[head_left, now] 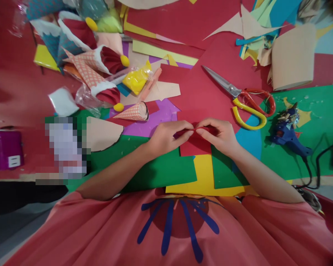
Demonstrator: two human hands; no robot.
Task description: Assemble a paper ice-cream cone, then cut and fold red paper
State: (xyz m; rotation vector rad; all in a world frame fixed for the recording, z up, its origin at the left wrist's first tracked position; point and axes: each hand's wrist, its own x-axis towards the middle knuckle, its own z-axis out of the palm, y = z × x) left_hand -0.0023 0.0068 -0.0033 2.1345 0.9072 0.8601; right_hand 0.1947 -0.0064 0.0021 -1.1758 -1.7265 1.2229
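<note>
My left hand (165, 137) and my right hand (222, 136) meet in the middle, thumbs and fingertips pinched together. Between them is a thin red strip of sheet material (194, 129), mostly covered by the fingers. Beneath lies a red foam-like sheet (195, 145). Beyond my right hand rest scissors (231, 89) with red and yellow handles, blades spread slightly. Left of my hands lies a small checkered cone (133, 112), near a beige piece (102, 135) with a dark curved edge.
A blue glue gun (290, 136) with a cord lies on a green sheet (322, 122) at right. A beige roll (293, 57) stands behind it. Several white-trimmed cones (86, 62) and a yellow packet (138, 79) fill the back left. A purple object (7, 147) sits far left.
</note>
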